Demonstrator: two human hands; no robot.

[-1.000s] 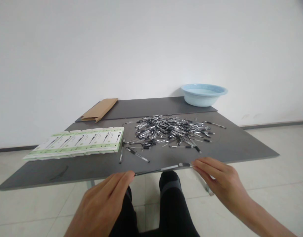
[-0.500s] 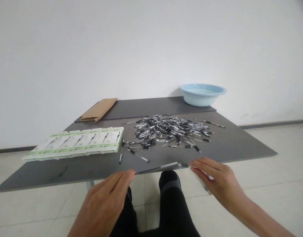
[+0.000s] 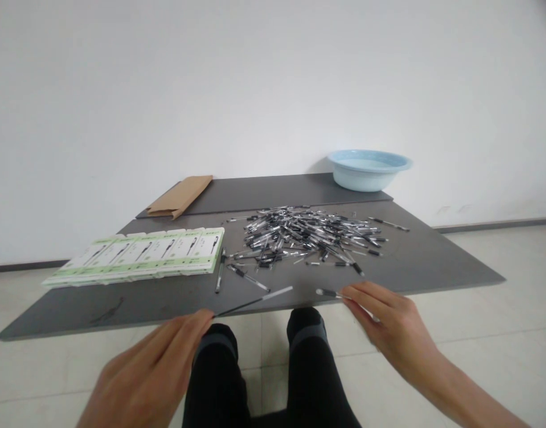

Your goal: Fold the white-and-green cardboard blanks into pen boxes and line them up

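Near the front edge of the table (image 3: 442, 267), my left hand (image 3: 154, 359) pinches one end of a pen refill (image 3: 255, 301), dark near the fingers and clear at the far end. My right hand (image 3: 391, 315) is closed around a clear pen barrel (image 3: 330, 293) whose black grip points left. A gap separates the refill from the barrel. Beyond both hands lies a big pile of pens (image 3: 299, 232) with black grips. A pen (image 3: 248, 278) and another pen (image 3: 220, 271) lie apart from the pile, closer to me.
Green and white pen boxes (image 3: 157, 249) lie in a row on the left. Behind them is a brown paper bag (image 3: 181, 196). A light blue basin (image 3: 366, 172) stands at the back right against the wall (image 3: 255, 89). My knees show below the table edge.
My left hand has moved left and toward me with the refill, whose clear end has come away from the barrel. My right hand has stayed nearly still with the barrel.
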